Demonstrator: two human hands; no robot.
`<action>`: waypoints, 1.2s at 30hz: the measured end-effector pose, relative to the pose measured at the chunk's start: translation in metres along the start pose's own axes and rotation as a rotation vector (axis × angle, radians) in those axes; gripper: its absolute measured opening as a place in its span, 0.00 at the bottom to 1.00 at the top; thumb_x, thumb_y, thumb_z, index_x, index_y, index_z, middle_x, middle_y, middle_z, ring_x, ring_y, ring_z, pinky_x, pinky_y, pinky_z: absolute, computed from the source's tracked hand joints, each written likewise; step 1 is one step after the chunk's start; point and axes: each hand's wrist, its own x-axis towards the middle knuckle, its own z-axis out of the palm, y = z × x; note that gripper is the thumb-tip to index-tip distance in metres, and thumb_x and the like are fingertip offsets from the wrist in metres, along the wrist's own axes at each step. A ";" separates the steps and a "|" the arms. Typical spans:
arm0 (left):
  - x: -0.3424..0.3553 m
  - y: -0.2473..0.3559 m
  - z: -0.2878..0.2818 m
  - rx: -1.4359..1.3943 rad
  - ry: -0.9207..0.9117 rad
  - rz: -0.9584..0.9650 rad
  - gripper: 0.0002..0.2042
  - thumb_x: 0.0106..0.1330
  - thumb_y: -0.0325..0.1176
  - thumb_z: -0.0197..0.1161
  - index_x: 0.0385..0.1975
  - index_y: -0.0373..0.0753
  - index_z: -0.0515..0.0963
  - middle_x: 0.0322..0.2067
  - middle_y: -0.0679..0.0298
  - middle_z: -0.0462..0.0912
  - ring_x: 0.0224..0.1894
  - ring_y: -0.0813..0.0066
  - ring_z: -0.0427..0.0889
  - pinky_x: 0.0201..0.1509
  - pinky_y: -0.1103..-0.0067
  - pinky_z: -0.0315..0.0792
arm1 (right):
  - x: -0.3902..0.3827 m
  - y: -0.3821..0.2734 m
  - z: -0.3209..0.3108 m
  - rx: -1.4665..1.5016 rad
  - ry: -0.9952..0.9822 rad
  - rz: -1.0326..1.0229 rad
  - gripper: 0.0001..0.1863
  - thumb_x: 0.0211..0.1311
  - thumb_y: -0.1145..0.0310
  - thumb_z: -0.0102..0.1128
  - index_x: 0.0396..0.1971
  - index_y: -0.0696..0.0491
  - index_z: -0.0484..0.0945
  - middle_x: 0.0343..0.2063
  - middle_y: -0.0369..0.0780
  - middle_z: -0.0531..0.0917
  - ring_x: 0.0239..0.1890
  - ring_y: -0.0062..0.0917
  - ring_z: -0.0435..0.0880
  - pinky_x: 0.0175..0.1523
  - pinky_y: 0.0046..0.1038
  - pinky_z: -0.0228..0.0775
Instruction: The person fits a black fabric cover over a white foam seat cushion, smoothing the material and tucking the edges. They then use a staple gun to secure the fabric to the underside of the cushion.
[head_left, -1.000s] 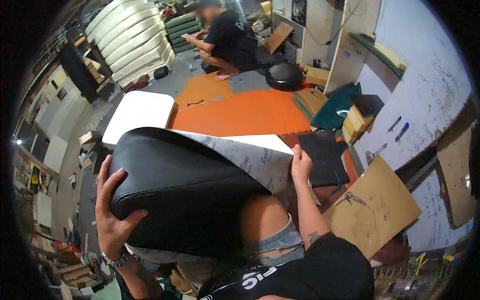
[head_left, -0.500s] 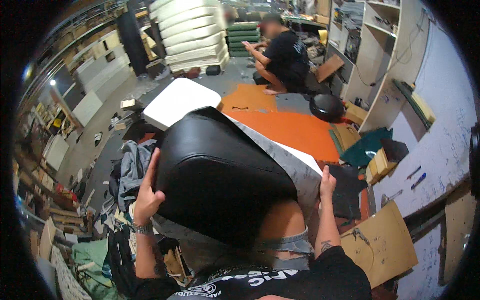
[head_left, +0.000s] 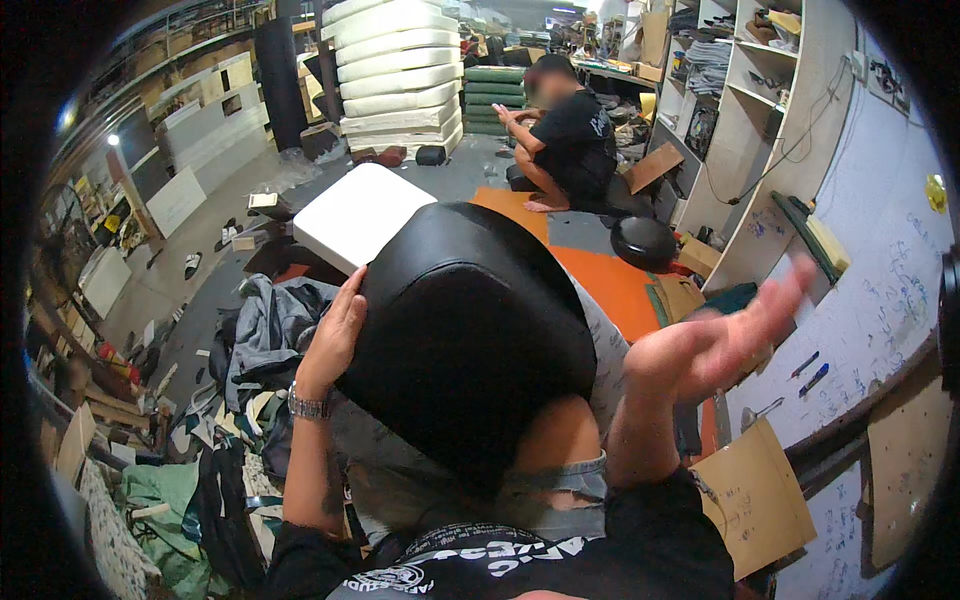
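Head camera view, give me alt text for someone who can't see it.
A person rests a black upholstered cushion on their lap, left hand flat against its side, right hand lifted off it, open and blurred. Behind lie a white foam block and an orange floor mat, where another person squats near stacked foam pads.

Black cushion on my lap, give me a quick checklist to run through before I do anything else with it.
1. Left hand flat on the side of the black cushion: ok.
2. Right hand on the cushion: not ok, it is off it, open and blurred.
3. Cushion resting on the lap: ok.
4. Grey cover edge pulled snug: cannot tell.
5. White foam block apart from the cushion: cannot tell, it lies behind it.
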 end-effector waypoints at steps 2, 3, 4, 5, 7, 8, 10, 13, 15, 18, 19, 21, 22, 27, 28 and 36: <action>0.016 0.000 0.004 -0.052 -0.017 -0.001 0.33 0.85 0.55 0.45 0.75 0.32 0.65 0.72 0.48 0.71 0.76 0.56 0.67 0.79 0.70 0.58 | -0.010 -0.025 0.022 0.207 0.063 -0.070 0.35 0.80 0.43 0.49 0.69 0.60 0.71 0.68 0.52 0.73 0.69 0.44 0.72 0.73 0.51 0.61; 0.025 0.000 0.006 -0.101 -0.029 -0.015 0.32 0.85 0.54 0.45 0.74 0.32 0.67 0.71 0.48 0.73 0.75 0.57 0.69 0.78 0.71 0.60 | -0.024 -0.032 0.026 0.271 -0.244 -0.111 0.37 0.78 0.41 0.51 0.70 0.57 0.71 0.69 0.52 0.73 0.71 0.45 0.70 0.74 0.55 0.59; 0.035 0.000 0.007 -0.138 -0.029 0.005 0.31 0.85 0.54 0.46 0.72 0.31 0.70 0.69 0.49 0.76 0.73 0.58 0.71 0.77 0.71 0.61 | -0.047 -0.042 0.024 0.277 -0.874 -0.133 0.37 0.76 0.38 0.52 0.71 0.52 0.70 0.70 0.50 0.72 0.73 0.47 0.67 0.74 0.59 0.56; 0.044 -0.001 0.011 -0.171 -0.042 -0.045 0.31 0.85 0.53 0.47 0.71 0.31 0.71 0.67 0.50 0.77 0.71 0.60 0.73 0.76 0.72 0.62 | -0.084 -0.066 0.027 0.176 -0.925 -0.242 0.38 0.71 0.35 0.56 0.70 0.46 0.72 0.72 0.49 0.70 0.74 0.50 0.65 0.74 0.64 0.53; 0.060 -0.002 0.019 -0.197 -0.062 -0.052 0.29 0.85 0.52 0.48 0.68 0.30 0.75 0.64 0.52 0.81 0.68 0.64 0.76 0.74 0.73 0.65 | -0.142 -0.089 0.021 0.154 -1.033 -0.326 0.38 0.65 0.32 0.61 0.70 0.38 0.75 0.76 0.47 0.66 0.76 0.54 0.61 0.74 0.69 0.47; 0.070 -0.002 0.020 -0.216 -0.037 -0.075 0.29 0.85 0.52 0.49 0.68 0.30 0.75 0.64 0.53 0.81 0.67 0.66 0.76 0.73 0.74 0.65 | -0.162 -0.085 0.023 0.225 -0.989 -0.322 0.38 0.64 0.32 0.63 0.70 0.35 0.74 0.77 0.45 0.65 0.77 0.55 0.59 0.74 0.70 0.45; 0.077 -0.003 0.027 -0.227 -0.017 -0.106 0.28 0.84 0.51 0.50 0.67 0.30 0.76 0.62 0.55 0.82 0.65 0.70 0.77 0.72 0.75 0.67 | -0.184 -0.075 0.019 0.221 -1.074 -0.302 0.37 0.63 0.33 0.65 0.69 0.32 0.75 0.78 0.44 0.63 0.79 0.56 0.57 0.74 0.72 0.43; 0.085 0.000 0.032 -0.173 -0.034 -0.065 0.25 0.84 0.47 0.54 0.67 0.33 0.76 0.60 0.57 0.84 0.61 0.71 0.80 0.68 0.76 0.70 | -0.164 -0.052 0.020 0.293 -1.088 -0.253 0.36 0.63 0.35 0.67 0.69 0.33 0.76 0.78 0.45 0.63 0.80 0.56 0.55 0.76 0.71 0.42; 0.085 0.006 0.036 -0.149 -0.061 -0.075 0.23 0.83 0.45 0.56 0.67 0.34 0.76 0.59 0.58 0.85 0.59 0.73 0.81 0.66 0.77 0.71 | -0.129 -0.042 0.024 0.342 -0.999 -0.137 0.36 0.63 0.39 0.69 0.68 0.38 0.77 0.77 0.47 0.65 0.80 0.56 0.56 0.77 0.67 0.44; 0.086 0.018 0.044 -0.109 -0.092 -0.081 0.23 0.83 0.43 0.56 0.68 0.33 0.75 0.59 0.57 0.84 0.59 0.74 0.80 0.66 0.79 0.71 | -0.073 -0.004 0.068 0.218 -0.869 0.113 0.31 0.70 0.44 0.65 0.65 0.48 0.80 0.73 0.49 0.71 0.77 0.51 0.64 0.79 0.53 0.52; 0.085 0.022 0.049 -0.203 -0.107 -0.040 0.22 0.83 0.42 0.56 0.67 0.33 0.76 0.59 0.57 0.84 0.60 0.73 0.80 0.66 0.78 0.72 | -0.059 0.012 0.086 0.319 -0.977 0.288 0.31 0.70 0.45 0.65 0.65 0.50 0.80 0.71 0.49 0.74 0.75 0.49 0.68 0.78 0.47 0.56; 0.080 0.028 0.055 -0.330 -0.099 0.037 0.22 0.83 0.41 0.56 0.67 0.32 0.76 0.59 0.56 0.84 0.61 0.71 0.81 0.65 0.76 0.73 | -0.041 0.040 0.119 0.499 -1.336 0.513 0.33 0.72 0.45 0.64 0.65 0.54 0.79 0.67 0.49 0.79 0.71 0.44 0.75 0.75 0.37 0.62; 0.073 0.030 0.057 -0.474 0.018 0.047 0.21 0.83 0.41 0.56 0.66 0.32 0.76 0.59 0.56 0.84 0.61 0.70 0.81 0.65 0.75 0.75 | -0.038 0.050 0.130 0.593 -1.551 0.578 0.34 0.72 0.44 0.64 0.66 0.55 0.79 0.66 0.48 0.80 0.70 0.41 0.77 0.74 0.34 0.65; -0.013 0.024 0.042 -0.290 0.745 0.101 0.15 0.81 0.36 0.59 0.57 0.32 0.80 0.52 0.57 0.86 0.51 0.72 0.84 0.55 0.75 0.78 | -0.043 0.080 0.134 0.698 -1.868 0.733 0.34 0.72 0.45 0.65 0.69 0.53 0.77 0.66 0.43 0.81 0.68 0.31 0.77 0.73 0.29 0.64; -0.040 0.020 0.044 -0.104 0.769 -0.102 0.14 0.80 0.34 0.61 0.57 0.31 0.78 0.49 0.58 0.85 0.48 0.75 0.82 0.53 0.78 0.77 | -0.041 0.085 0.131 0.692 -1.868 0.778 0.34 0.72 0.45 0.66 0.69 0.52 0.77 0.66 0.43 0.81 0.67 0.30 0.78 0.73 0.29 0.64; -0.126 -0.037 0.096 0.225 0.777 -0.427 0.32 0.67 0.42 0.77 0.62 0.28 0.70 0.71 0.41 0.68 0.73 0.48 0.68 0.75 0.65 0.62 | -0.035 0.089 0.133 0.601 -1.885 0.865 0.29 0.73 0.55 0.67 0.69 0.50 0.78 0.55 0.38 0.87 0.57 0.22 0.83 0.68 0.24 0.68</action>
